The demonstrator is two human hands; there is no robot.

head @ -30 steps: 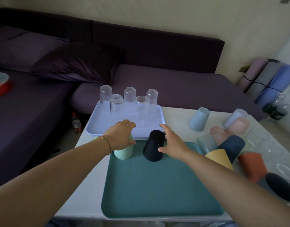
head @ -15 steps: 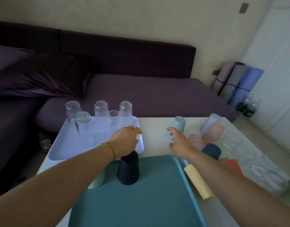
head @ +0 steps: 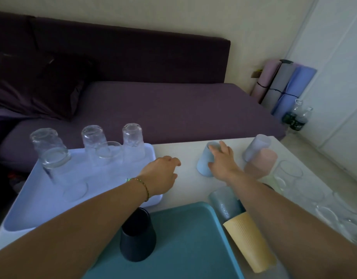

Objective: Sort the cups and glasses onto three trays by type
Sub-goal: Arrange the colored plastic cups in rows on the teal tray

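Just the head cam: the right hand (head: 222,166) has its fingers wrapped round the small pale blue matte cup (head: 203,162), which sits on the white table (head: 185,156) just right of the left hand (head: 161,176). That left hand is relaxed and holding nothing. To its left is the lilac plastic tray (head: 32,208) with clear glasses (head: 131,141) on it. Under the left forearm a dark navy cup (head: 137,238) stands on the teal tray (head: 183,248), and a pale pink cup (head: 260,164) is just right of the right hand

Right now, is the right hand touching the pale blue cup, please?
Touching. The head view shows the right hand curled round the pale blue cup.
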